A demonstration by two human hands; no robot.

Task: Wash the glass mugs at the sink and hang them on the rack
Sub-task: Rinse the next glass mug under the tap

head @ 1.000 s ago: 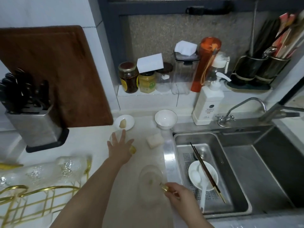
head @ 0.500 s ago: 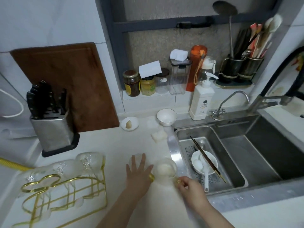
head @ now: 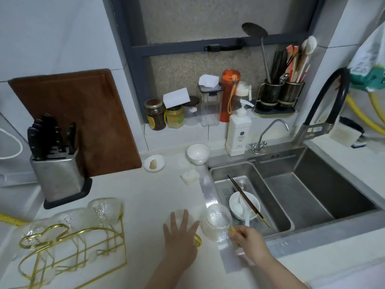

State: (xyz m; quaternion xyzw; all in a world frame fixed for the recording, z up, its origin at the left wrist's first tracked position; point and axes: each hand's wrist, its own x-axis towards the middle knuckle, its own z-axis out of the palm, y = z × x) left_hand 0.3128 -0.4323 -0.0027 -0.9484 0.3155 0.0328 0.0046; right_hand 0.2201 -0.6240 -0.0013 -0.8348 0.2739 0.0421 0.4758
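Right hand (head: 248, 239) pinches gold handle of glass mug (head: 216, 223) at sink (head: 312, 224) edge; left hand (head: 180, 236) spread flat over second mug (head: 177, 214), bare worktop (head: 145, 197) beyond.

Gold, glass and steel by the sink
Clear dimpled mug (head: 216, 223) with gold handle, gold rack (head: 68, 255), brown board (head: 77, 119), orange bottle (head: 229, 94), white bowl (head: 198, 153).

Pale countertop (head: 129, 197) (dark-framed window (head: 133, 59))

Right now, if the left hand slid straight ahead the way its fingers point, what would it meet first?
The left hand rests flat on a clear glass mug. Beyond it is bare counter, then probably the small white dish; depth is uncertain.
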